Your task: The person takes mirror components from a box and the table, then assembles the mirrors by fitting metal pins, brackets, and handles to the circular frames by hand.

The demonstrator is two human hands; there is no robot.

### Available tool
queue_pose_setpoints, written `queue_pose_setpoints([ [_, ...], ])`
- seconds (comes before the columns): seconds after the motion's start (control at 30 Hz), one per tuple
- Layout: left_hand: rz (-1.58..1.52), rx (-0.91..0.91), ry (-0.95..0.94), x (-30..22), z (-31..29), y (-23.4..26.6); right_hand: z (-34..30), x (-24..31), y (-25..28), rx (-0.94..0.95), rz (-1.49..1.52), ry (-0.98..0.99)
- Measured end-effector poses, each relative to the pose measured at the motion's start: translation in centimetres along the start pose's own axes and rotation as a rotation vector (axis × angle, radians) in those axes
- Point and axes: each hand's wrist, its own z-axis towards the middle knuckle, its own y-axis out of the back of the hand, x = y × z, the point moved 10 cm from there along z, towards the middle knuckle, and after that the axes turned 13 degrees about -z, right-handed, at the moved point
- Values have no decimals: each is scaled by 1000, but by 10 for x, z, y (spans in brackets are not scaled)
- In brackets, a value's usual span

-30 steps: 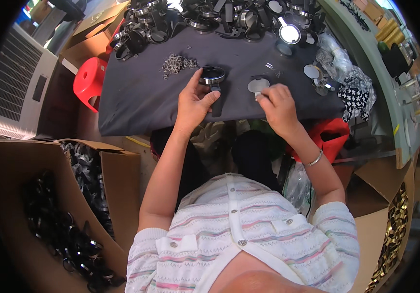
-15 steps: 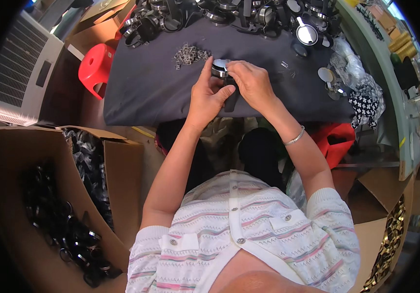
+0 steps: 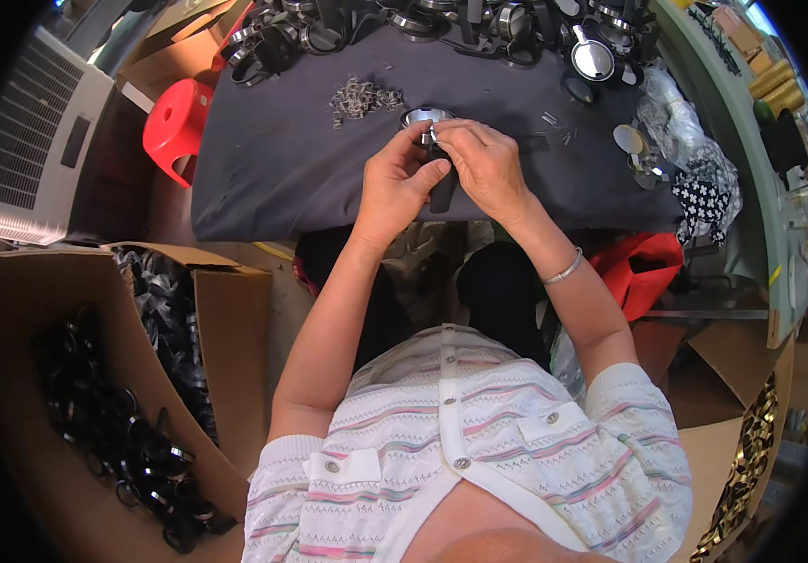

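Observation:
A wristwatch (image 3: 420, 116) with a round silver case sits between my hands over the cloth, its black strap (image 3: 442, 192) hanging toward me. My left hand (image 3: 396, 180) is closed on it, thumb and fingers pinching where strap meets case. My right hand (image 3: 490, 169) is closed too, its fingertips pressed together at the same joint. A tiny bright metal bit shows there, but what the right fingers grip is mostly hidden. Just beyond my left fingers lies a pile of small metal clips (image 3: 364, 98). A few loose clips (image 3: 550, 119) are scattered right of my right hand.
Many black-strapped watches (image 3: 513, 23) crowd the far side of the dark-clothed table (image 3: 263, 155). Round discs (image 3: 627, 139) and plastic bags (image 3: 681, 117) lie at the right. A red stool (image 3: 177, 117) stands left; cardboard boxes (image 3: 240, 347) flank me.
My left fingers have come down from the far edge of the watch case to the strap joint, and the case now tilts its shiny face into view. Both hands remain close together.

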Motion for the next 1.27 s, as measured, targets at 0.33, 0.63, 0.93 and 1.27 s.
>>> queue_pose_setpoints([
  [0.33,-33,-106,-28,1,4,5,0,4,1,53,45,36],
  [0.63,36,-167,-32,-4,3,7,-19,-120,44,251,-152,-333],
  [0.93,33,-166,-42,-6,5,8,-35,-145,51,344,-491,-240],
  [1.27,64,-160,-35,-5,5,10,-60,-166,46,567,-331,-390],
])
